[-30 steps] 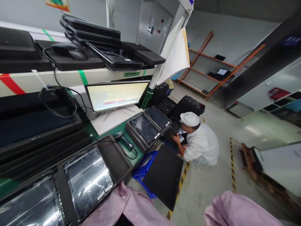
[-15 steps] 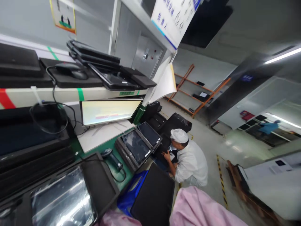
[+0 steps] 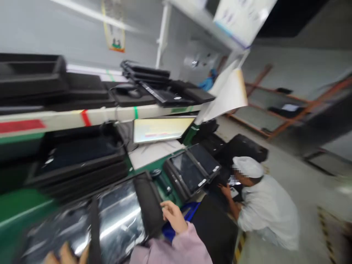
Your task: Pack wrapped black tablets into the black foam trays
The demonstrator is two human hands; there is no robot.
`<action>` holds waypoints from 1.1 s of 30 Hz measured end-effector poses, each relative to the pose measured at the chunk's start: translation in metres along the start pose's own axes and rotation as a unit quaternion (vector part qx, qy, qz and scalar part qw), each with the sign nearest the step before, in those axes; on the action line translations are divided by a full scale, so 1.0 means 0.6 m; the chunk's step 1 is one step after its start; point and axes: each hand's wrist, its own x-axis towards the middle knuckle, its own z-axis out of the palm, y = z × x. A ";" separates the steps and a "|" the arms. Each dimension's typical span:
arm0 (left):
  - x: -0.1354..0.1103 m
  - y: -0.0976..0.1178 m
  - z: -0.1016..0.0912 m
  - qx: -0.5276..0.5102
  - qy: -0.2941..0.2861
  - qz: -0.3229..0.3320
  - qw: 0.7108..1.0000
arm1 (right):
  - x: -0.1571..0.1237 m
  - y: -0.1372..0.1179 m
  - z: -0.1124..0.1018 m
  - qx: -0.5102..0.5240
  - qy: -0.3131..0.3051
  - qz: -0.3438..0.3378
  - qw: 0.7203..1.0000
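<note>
A black foam tray (image 3: 151, 205) lies on the green bench, holding film-covered screen panels side by side. At the bottom left, the blurred fingers of my left hand (image 3: 66, 255) are spread over the left panel (image 3: 59, 231); whether they touch it I cannot tell. My right hand (image 3: 175, 217), in a pink sleeve, is by the tray's right edge with fingers loosely bent and nothing visible in them. Contact with the edge is unclear. Between the hands lies the shiny right panel (image 3: 121, 216). Behind the right hand is a dark handheld scanner (image 3: 164, 183).
A lit monitor (image 3: 165, 130) stands behind two dark screens in trays (image 3: 189, 170). More foam trays (image 3: 79, 172) are stacked at left, under a loaded shelf (image 3: 66, 117). A blue stool (image 3: 169, 231) and a dark board (image 3: 213, 223) are at right, near a crouching co-worker (image 3: 269, 209).
My view has swung left, so the bench things sit farther right. Both my hands have come into view around the foam tray. The co-worker still crouches at the right.
</note>
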 end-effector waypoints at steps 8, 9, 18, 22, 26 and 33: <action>-0.031 -0.146 -0.042 0.108 -0.017 -0.129 0.986 | 0.084 0.116 0.190 -0.268 -0.077 -0.011 0.960; -0.032 -0.165 -0.047 0.117 0.021 -0.181 0.976 | 0.092 0.123 0.193 -0.272 -0.077 -0.015 0.959; -0.038 -0.251 -0.072 0.161 0.041 -0.254 0.953 | 0.083 0.151 0.198 -0.310 -0.033 0.013 0.950; -0.023 -0.239 -0.066 0.193 0.005 -0.267 0.944 | 0.056 0.141 0.203 -0.402 0.006 -0.008 0.916; 0.007 -0.241 -0.077 0.162 -0.069 -0.297 0.938 | 0.031 0.125 0.212 -0.456 -0.001 -0.005 0.890; 0.044 -0.242 -0.122 0.076 -0.179 -0.342 0.919 | 0.036 0.120 0.225 -0.434 0.029 0.036 0.900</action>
